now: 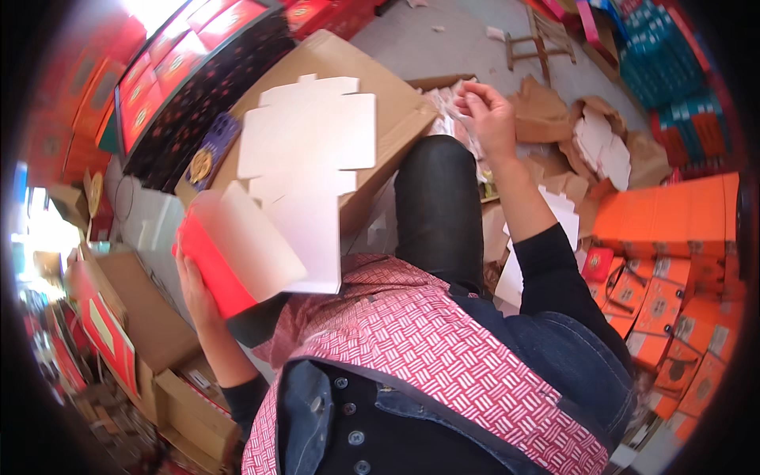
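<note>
My left hand grips a red cardboard piece, bent along its length, with its pale inner side turned up. A flat white die-cut box blank lies on top of a brown cardboard carton in front of me. Its lower panel reaches toward my lap, behind the red piece. Off to the right, my right hand is raised above an open carton of crumpled pale paper scraps. Its thumb and fingers are pinched together; whether anything is between them is too small to tell.
A purple box sits at the carton's left side. Stacks of orange boxes rise on the right, near brown paper bags and a wooden stool. Red boxes fill the far left; open cartons stand lower left.
</note>
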The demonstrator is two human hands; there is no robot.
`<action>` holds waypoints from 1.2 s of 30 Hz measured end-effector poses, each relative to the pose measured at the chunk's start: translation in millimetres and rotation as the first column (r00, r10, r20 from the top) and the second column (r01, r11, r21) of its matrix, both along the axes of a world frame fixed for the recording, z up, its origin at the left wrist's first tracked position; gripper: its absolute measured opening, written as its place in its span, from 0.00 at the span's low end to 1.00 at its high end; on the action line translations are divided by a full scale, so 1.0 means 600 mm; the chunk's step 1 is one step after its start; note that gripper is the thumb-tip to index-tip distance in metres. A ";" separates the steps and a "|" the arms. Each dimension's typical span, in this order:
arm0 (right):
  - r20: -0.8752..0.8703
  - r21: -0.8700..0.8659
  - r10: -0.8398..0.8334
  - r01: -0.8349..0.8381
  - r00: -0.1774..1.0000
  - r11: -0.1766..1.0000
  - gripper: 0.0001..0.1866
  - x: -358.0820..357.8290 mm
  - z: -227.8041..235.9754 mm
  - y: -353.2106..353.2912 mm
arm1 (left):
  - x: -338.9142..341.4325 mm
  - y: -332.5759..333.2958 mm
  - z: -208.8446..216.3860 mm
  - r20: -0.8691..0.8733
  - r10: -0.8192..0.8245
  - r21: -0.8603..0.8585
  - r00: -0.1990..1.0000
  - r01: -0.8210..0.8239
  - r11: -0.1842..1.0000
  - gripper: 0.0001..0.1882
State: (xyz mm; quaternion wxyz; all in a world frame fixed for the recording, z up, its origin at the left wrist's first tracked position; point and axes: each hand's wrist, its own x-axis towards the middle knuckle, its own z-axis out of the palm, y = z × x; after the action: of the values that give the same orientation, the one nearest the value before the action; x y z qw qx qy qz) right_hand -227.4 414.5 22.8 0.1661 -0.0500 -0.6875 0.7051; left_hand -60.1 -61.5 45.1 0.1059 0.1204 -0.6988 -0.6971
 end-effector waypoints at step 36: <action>-0.159 -0.028 0.405 -0.414 0.900 0.910 0.14 -0.026 0.143 -0.033 | -0.063 0.102 -0.077 -0.083 0.166 0.389 0.983 -0.121 0.913 0.22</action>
State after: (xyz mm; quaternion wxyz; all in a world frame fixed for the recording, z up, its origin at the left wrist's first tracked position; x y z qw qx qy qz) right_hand -243.2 394.8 108.4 0.0636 0.1434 -0.6465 0.7466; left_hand -98.1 -0.6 -0.9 0.1712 0.1495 -0.5317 -0.8158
